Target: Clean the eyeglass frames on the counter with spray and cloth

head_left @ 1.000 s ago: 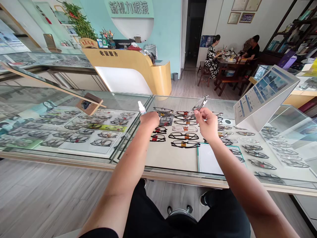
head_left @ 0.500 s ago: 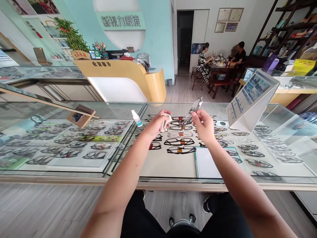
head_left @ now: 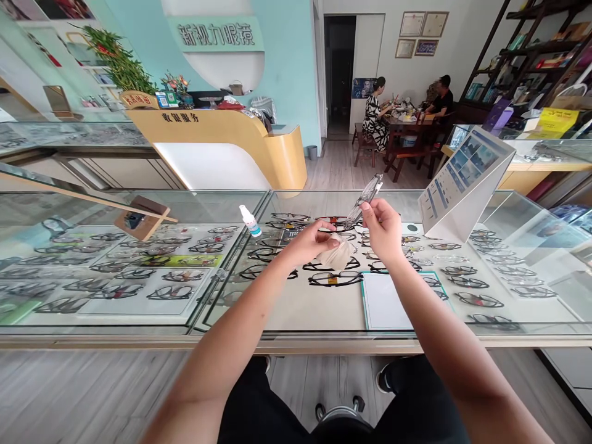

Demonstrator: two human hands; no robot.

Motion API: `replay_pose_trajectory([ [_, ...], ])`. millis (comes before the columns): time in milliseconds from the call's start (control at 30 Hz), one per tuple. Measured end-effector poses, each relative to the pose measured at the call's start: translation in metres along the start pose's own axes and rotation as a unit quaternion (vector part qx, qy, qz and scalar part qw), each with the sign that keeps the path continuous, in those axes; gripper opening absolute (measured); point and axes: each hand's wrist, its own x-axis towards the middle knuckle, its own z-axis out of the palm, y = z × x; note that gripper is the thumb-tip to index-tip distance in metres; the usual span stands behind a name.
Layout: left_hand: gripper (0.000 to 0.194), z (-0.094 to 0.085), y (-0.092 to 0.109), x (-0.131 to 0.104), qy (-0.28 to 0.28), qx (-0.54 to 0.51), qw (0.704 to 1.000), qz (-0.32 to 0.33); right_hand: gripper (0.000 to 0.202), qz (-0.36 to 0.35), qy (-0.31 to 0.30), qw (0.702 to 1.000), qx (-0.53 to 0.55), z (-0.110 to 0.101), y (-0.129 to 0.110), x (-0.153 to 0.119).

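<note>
Above the glass showcase, my left hand (head_left: 311,242) pinches a pale cloth (head_left: 337,255), which hangs loosely from its fingers. To the right, my right hand (head_left: 383,229) grips a pair of clear-framed glasses (head_left: 365,198) between thumb and fingers, tilted up in the air. The cloth is just below and left of these glasses. A small white bottle (head_left: 250,221) with a blue label stands on the glass to the left of my left hand. Rows of glasses (head_left: 335,279) lie under the showcase top, below both hands.
A white slanted sign (head_left: 466,184) stands on the showcase at right. A wooden stand (head_left: 142,218) sits at left. The white teal-edged board (head_left: 386,301) lies near the front edge. Two people sit at a far table (head_left: 407,121).
My left hand has moved right, closer to the glasses, and the cloth, bunched up before, now hangs spread out. The right hand still holds the glasses. The view has shifted slightly.
</note>
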Motion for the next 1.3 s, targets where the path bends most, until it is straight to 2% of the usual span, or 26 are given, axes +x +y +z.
replay_pose_trajectory([
  [167, 0.031, 0.008, -0.001, -0.003, 0.039, 0.177, 0.982, 0.057, 0.061, -0.002, 0.003, 1.000, 0.001, -0.001, 0.000, -0.001],
  [233, 0.022, 0.010, 0.001, -0.004, 0.080, 0.229, 0.964, 0.109, 0.063, 0.004, -0.013, 1.000, 0.012, -0.001, 0.001, -0.001],
  [300, 0.022, 0.010, 0.004, -0.004, 0.130, 0.235, 0.950, 0.162, 0.066, 0.013, -0.040, 0.999, 0.021, -0.002, -0.001, -0.001],
  [367, 0.034, 0.009, 0.009, -0.004, 0.154, 0.175, 0.955, 0.182, 0.069, 0.020, -0.077, 0.997, 0.023, -0.001, -0.004, -0.001],
  [500, 0.059, 0.008, 0.017, -0.005, 0.116, -0.017, 0.980, 0.160, 0.072, 0.028, -0.177, 0.983, 0.025, 0.001, -0.012, -0.004],
  [600, 0.058, 0.010, 0.017, -0.006, 0.097, -0.073, 0.980, 0.157, 0.072, 0.026, -0.225, 0.973, 0.037, 0.004, -0.014, -0.007],
  [700, 0.051, 0.012, 0.015, -0.005, 0.089, -0.098, 0.979, 0.157, 0.070, 0.031, -0.231, 0.971, 0.045, 0.006, -0.014, -0.008],
  [1000, 0.041, 0.010, 0.015, -0.002, 0.128, -0.163, 0.962, 0.177, 0.067, 0.031, -0.186, 0.981, 0.043, 0.003, -0.012, -0.004],
  [1067, 0.045, 0.006, 0.015, -0.002, 0.135, -0.178, 0.959, 0.173, 0.062, 0.032, -0.144, 0.989, 0.016, 0.001, -0.006, -0.002],
  [1167, 0.049, 0.000, 0.014, 0.000, 0.131, -0.162, 0.965, 0.158, 0.047, 0.018, -0.040, 0.997, -0.062, -0.006, 0.003, 0.002],
  [1233, 0.052, -0.002, 0.011, 0.003, 0.122, -0.137, 0.971, 0.151, 0.036, -0.002, 0.025, 0.993, -0.112, -0.010, 0.006, 0.003],
  [1300, 0.055, -0.002, 0.007, 0.006, 0.109, -0.121, 0.975, 0.149, 0.030, -0.035, 0.066, 0.986, -0.147, -0.013, 0.006, 0.004],
])
